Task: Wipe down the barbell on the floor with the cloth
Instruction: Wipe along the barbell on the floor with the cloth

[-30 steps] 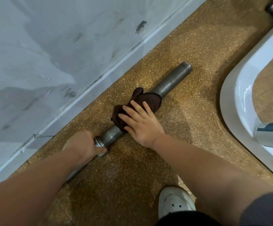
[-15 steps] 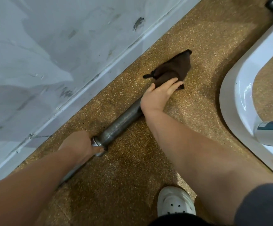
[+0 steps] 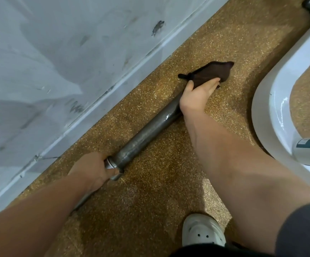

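Speckled brown floor along grey wall: steady grey steel barbell lying there with left hand clenched round it, squeeze dark brown cloth round far sleeve end in curled right hand, pull back firmly.

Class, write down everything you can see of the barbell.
The barbell is a grey, scuffed metal tube with a shinier collar at its near end. It lies on the speckled brown floor, slanting alongside the wall. The left hand grips it at the collar; the right hand holds a dark cloth over its far end, hiding the tip.
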